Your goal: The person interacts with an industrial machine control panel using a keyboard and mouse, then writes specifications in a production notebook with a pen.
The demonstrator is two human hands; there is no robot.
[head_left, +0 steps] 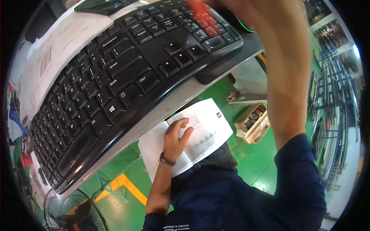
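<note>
My left hand (177,138) rests on an open booklet (210,115) on my lap, with thumb and forefinger apart and nothing gripped. A line drawing and small print show on the page. At the top edge, my right hand (227,7) is partly cut off and blurred; its fingers are not clear. Below it, a smeared red shape (202,17) lies over the number pad of the black keyboard (127,69), and I cannot make out whether the hand holds it.
A black mouse (246,26) with a green edge sits beside the keyboard. Papers (50,57) lie behind it. Below are a wooden box (254,123), a wire fan (73,211) and a green floor with yellow lines. Racks with long bars stand at the right.
</note>
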